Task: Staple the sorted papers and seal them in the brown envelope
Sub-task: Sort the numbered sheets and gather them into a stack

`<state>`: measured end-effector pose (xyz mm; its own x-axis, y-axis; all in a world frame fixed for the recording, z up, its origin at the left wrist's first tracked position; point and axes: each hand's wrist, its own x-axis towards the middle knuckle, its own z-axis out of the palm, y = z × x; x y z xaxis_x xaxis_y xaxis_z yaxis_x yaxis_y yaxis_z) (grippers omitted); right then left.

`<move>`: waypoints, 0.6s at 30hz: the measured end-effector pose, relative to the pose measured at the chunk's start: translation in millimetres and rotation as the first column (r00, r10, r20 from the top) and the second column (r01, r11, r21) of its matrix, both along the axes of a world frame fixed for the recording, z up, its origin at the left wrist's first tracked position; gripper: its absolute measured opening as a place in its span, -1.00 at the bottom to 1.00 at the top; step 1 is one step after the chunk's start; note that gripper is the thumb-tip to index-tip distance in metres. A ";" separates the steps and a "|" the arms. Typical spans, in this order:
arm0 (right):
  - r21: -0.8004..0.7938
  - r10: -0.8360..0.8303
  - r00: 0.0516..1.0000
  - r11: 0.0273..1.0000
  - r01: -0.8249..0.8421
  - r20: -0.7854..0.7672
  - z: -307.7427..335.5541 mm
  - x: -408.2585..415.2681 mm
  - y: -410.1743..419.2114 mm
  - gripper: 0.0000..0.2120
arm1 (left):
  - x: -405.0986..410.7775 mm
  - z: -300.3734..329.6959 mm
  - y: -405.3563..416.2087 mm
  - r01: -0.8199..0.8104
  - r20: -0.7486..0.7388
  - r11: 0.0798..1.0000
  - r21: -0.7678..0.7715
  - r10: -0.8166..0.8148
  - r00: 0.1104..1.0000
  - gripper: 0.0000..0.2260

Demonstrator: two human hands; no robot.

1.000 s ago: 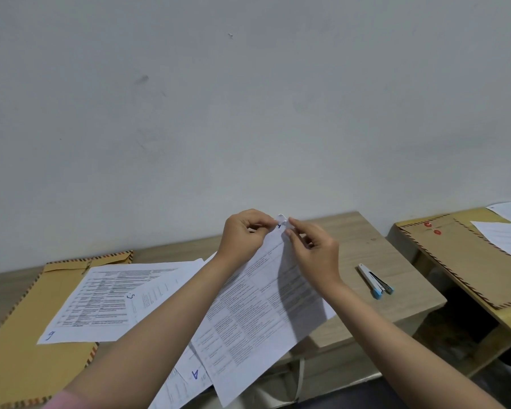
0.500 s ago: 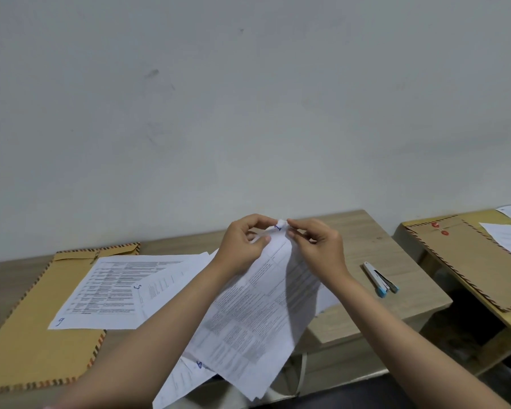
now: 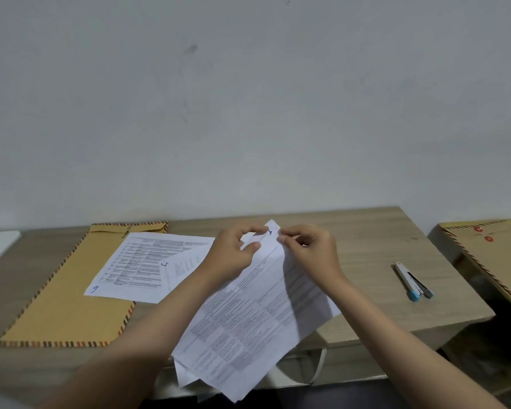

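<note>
I have both hands up at the far corner of the sheaf of papers (image 3: 257, 314). My left hand (image 3: 233, 255) is pinched shut on that corner, thumb under and fingers curled over, and my right hand (image 3: 310, 252) is pinched shut on the same corner from the other side, the fingertips of the two nearly meeting. The sheaf hangs from there back toward me, its near end drooping past the front edge of the desk (image 3: 366, 249).

I judge it light and limp: thin printed sheets that fan and slide on each other, as the splayed lower edges show. Holding at the corner keeps the pages squared where a staple would go, but the loose end will swing, so I would grip close and flat.

The stapler (image 3: 413, 281) lies to the right of my right hand, well apart, on bare wood. To the left of my left hand the brown envelope (image 3: 59, 305) lies flat with loose sheets (image 3: 142, 267) on top of it. The desk is smooth pale wood set against a plain grey wall (image 3: 248, 98); a second envelope (image 3: 496, 255) rests on another surface far right.
</note>
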<state>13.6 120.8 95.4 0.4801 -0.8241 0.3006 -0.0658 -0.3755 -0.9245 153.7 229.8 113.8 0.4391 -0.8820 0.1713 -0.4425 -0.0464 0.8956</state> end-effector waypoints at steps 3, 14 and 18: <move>0.094 0.094 0.994 0.992 -0.088 -0.064 -16.5 18.4 16.7 -0.94 | 15.6 -15.6 30.3 -0.020 0.103 0.994 0.107 0.009 0.995 -0.71; -0.086 -0.130 0.772 0.992 0.097 -0.622 -101.4 84.5 -25.9 -0.61 | 62.7 -50.9 101.4 -0.208 0.161 0.945 0.253 0.171 0.972 -0.68; -0.135 -0.180 0.564 0.983 0.121 -0.806 -114.5 94.0 -46.1 -0.37 | 71.4 -65.7 101.7 -0.207 0.152 0.935 0.287 0.169 0.974 -0.67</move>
